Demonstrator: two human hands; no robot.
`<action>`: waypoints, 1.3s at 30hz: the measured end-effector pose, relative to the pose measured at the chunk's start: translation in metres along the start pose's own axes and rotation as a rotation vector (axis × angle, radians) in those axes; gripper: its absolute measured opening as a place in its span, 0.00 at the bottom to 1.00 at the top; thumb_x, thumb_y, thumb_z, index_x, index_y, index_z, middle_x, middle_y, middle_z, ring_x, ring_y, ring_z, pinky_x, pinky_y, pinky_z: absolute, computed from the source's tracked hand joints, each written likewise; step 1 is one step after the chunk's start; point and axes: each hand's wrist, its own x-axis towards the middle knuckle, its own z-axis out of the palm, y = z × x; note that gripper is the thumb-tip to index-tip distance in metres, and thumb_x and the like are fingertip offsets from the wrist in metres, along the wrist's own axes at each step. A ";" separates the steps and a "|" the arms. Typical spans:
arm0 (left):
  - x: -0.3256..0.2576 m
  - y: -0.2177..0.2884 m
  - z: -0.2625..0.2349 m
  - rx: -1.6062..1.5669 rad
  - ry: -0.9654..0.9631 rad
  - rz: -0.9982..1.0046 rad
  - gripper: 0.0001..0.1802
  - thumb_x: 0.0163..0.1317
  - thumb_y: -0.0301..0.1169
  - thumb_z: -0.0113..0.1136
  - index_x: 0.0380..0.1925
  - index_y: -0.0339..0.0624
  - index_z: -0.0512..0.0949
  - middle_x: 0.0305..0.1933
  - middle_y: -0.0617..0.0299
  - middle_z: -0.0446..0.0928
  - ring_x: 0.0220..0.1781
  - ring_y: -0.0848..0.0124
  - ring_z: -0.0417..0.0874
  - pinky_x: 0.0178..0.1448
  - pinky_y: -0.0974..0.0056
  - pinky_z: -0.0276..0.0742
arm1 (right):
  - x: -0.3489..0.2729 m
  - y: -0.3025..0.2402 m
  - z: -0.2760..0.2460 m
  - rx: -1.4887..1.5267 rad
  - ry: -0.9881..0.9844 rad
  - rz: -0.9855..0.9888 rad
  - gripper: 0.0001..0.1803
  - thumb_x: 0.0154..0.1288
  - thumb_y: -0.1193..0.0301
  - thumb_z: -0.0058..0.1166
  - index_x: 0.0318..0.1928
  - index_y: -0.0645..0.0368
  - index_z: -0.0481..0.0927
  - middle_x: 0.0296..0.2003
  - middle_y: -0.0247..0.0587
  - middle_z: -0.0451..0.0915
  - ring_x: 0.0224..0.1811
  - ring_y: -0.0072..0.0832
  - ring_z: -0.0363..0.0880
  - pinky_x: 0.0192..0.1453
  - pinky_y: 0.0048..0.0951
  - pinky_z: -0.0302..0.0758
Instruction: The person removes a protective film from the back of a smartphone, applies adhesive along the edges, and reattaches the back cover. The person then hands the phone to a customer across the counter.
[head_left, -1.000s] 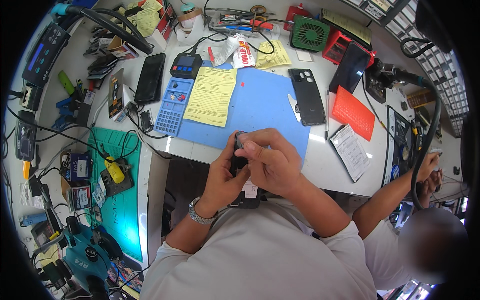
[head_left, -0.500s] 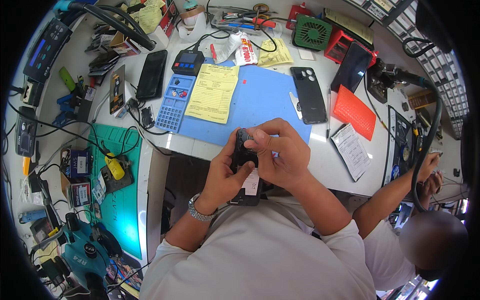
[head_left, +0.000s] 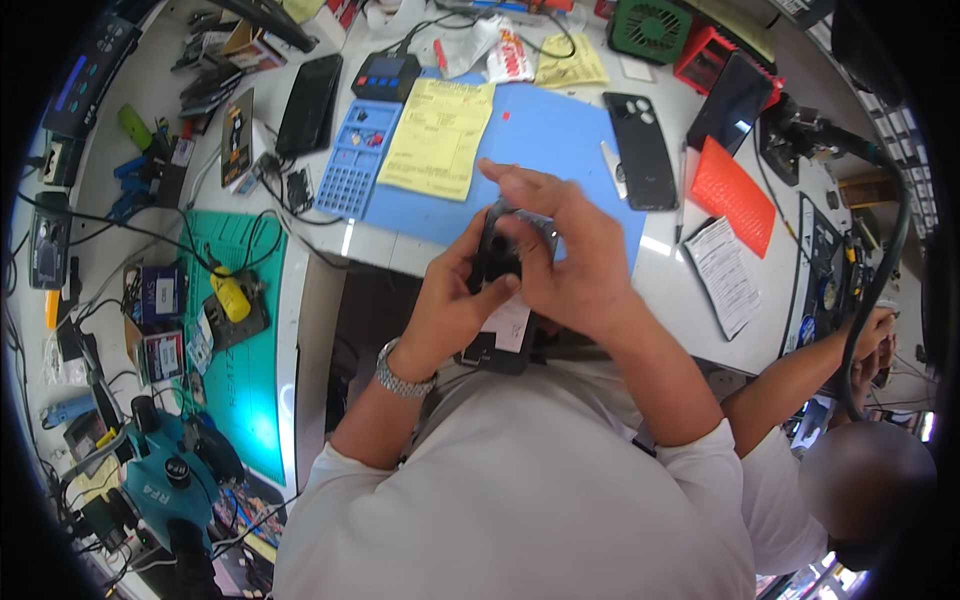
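A dark phone (head_left: 500, 360) with a white label stuck on its lower half is held upright just off the table's front edge. My left hand (head_left: 445, 298), with a metal watch at the wrist, grips it along the left side, its thumb lying across the surface. Over the phone's upper end is my right hand (head_left: 582, 255), its thumb touching near the top and its other fingers stretched out and slightly blurred. Part of the phone's top is hidden behind this hand.
A blue mat (head_left: 540, 130) bears a yellow form (head_left: 437, 140) and a parts tray (head_left: 352, 160). To the right lie a black phone back (head_left: 642, 150), a red bubble pouch (head_left: 735, 195) and a white paper slip (head_left: 722, 278). Another person's hands (head_left: 878, 340) are at far right.
The view has shifted, so the table's things sit higher in the picture. My right hand's fingers have gone from curled at the phone's top to stretched out. The left hand keeps its hold.
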 end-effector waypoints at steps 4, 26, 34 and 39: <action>-0.001 0.004 -0.002 -0.066 0.006 -0.065 0.43 0.71 0.15 0.65 0.84 0.34 0.60 0.71 0.54 0.78 0.68 0.73 0.82 0.70 0.65 0.81 | -0.003 0.009 0.001 -0.041 -0.025 -0.019 0.23 0.60 0.92 0.64 0.55 0.63 0.82 0.43 0.48 0.87 0.46 0.44 0.90 0.47 0.35 0.90; -0.003 -0.013 -0.007 -0.069 0.074 -0.095 0.48 0.66 0.12 0.67 0.85 0.31 0.59 0.65 0.59 0.81 0.57 0.80 0.83 0.55 0.76 0.80 | 0.012 -0.016 0.010 0.011 -0.171 0.257 0.20 0.65 0.90 0.57 0.57 0.66 0.81 0.53 0.54 0.86 0.45 0.44 0.91 0.48 0.36 0.90; -0.001 0.000 0.005 -0.057 0.087 -0.061 0.46 0.66 0.14 0.67 0.83 0.27 0.60 0.63 0.58 0.83 0.57 0.78 0.85 0.57 0.73 0.81 | 0.019 -0.012 -0.002 -0.048 -0.186 0.291 0.21 0.62 0.89 0.58 0.56 0.64 0.81 0.48 0.52 0.84 0.44 0.46 0.91 0.45 0.38 0.90; -0.002 -0.012 -0.006 -0.020 0.061 -0.061 0.44 0.66 0.14 0.67 0.82 0.26 0.61 0.65 0.55 0.82 0.60 0.76 0.86 0.59 0.72 0.82 | 0.013 -0.009 -0.003 -0.040 -0.171 0.221 0.23 0.59 0.88 0.61 0.55 0.63 0.82 0.45 0.51 0.83 0.49 0.44 0.92 0.44 0.39 0.89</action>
